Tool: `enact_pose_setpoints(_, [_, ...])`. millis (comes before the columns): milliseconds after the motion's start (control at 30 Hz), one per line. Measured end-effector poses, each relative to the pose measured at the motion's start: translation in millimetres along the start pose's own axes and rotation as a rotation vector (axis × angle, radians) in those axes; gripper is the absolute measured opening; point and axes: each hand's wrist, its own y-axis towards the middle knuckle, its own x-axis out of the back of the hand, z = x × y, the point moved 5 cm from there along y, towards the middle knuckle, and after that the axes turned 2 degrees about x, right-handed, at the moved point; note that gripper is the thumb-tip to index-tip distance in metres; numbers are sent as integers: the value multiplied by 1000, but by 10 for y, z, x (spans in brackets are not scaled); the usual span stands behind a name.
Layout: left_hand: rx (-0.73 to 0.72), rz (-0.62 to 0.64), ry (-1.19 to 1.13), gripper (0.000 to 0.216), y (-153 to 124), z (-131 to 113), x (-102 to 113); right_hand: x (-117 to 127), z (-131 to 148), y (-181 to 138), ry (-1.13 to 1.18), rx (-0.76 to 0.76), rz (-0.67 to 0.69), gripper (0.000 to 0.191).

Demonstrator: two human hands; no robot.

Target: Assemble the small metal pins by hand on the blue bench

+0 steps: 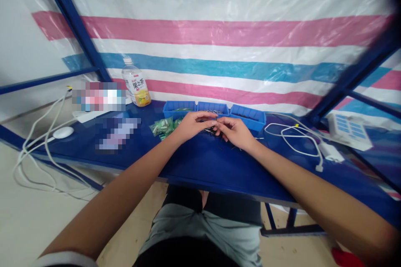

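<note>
the left hand and right hand meet over loose dark pieces on the tabletop, seemingly handling them; whether either grips one i cannot tell. the next move calls for a precise pinch.

Small dark slender pieces in a loose heap on the blue tabletop

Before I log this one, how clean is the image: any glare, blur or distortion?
Head view: glare streaks the striped sheet; the blue frame blurs at upper right; forearms look stretched near the edges; dark parts by the fingers are too small to separate.
</note>
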Motion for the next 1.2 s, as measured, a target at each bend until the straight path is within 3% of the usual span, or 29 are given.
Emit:
enact_pose_setpoints(167, [18,-61,-6,56,15,34,37,108,-51,83,194,-36,-107,43])
enact_pose_setpoints(333, [56,-105,-22,59,30,115,82,402,-185,127,404,-164,-381,43])
enact_pose_setpoints(400, [57,-103,-15,60,25,119,82,432,-214,114,347,-244,-347,46])
enact_pose_setpoints(467, [47,-97,-3,58,18,110,77,411,-166,96,169,-214,-263,49])
enact_pose_setpoints(633, [32,-90,-19,57,12,105,80,116,162,8,-555,296,-6,35])
enact_pose_setpoints(700, [35,-93,-37,57,14,110,86,-1,190,-25,-680,387,61,42])
enact_pose_setpoints(767, [34,-93,-40,57,15,107,88,-77,162,-35,-743,412,119,46])
enact_pose_setpoints(867, [36,-88,-33,57,13,104,81,-126,87,-25,-798,415,185,35])
enact_pose_setpoints(1200, [48,-79,-20,53,14,114,66,-91,78,13,-764,425,142,19])
